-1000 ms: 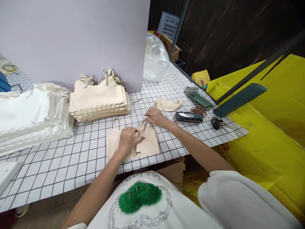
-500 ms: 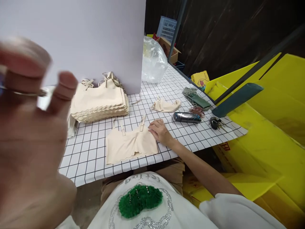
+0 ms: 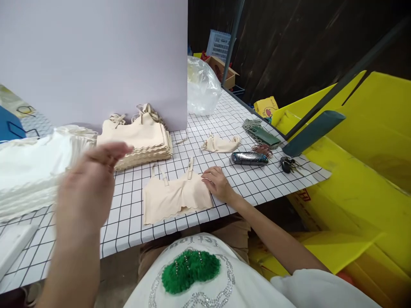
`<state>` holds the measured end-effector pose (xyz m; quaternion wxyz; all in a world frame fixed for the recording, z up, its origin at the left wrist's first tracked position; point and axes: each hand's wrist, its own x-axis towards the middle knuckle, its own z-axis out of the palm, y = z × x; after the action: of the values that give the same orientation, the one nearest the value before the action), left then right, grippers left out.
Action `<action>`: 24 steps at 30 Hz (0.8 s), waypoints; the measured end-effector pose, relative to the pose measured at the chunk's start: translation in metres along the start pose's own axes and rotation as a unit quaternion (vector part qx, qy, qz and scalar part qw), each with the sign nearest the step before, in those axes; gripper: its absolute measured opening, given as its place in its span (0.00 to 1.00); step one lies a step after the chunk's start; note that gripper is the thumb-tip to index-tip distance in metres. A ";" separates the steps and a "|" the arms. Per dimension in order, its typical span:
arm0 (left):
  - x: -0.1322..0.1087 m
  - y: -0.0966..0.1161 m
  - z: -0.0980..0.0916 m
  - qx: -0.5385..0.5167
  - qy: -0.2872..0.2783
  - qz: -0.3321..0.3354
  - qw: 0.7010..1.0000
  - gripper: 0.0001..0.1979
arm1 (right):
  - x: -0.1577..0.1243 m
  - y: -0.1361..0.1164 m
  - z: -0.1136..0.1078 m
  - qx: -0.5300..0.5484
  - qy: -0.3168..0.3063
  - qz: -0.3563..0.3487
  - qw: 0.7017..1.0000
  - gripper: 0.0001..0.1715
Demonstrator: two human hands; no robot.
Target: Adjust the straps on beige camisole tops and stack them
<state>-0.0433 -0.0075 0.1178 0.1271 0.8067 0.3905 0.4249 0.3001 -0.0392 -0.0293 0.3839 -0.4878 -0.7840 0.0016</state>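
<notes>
Camisole [image 3: 176, 196] touches right hand [image 3: 217, 183] (left hand [image 3: 88, 188] raised).

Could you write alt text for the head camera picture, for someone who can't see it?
A person's right hand rests at the edge of a beige top laid flat on a grid-patterned table, while the left hand is raised, open and blurred. Behind lie a beige stack and a white stack; yellow bins stand right.

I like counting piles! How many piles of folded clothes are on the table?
2: a beige pile by the grey board, a white pile at the left edge, partly behind the raised left hand.
</notes>
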 end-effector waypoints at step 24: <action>-0.163 -0.068 0.076 0.221 -0.014 -0.021 0.975 0.28 | 0.030 0.012 -0.042 -0.099 -0.027 0.045 0.994 0.10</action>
<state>-0.0737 -0.0733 -0.0610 -0.0398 0.8127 0.4893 0.3138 0.3274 -0.0258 0.0134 0.3120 -0.5581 -0.7675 -0.0461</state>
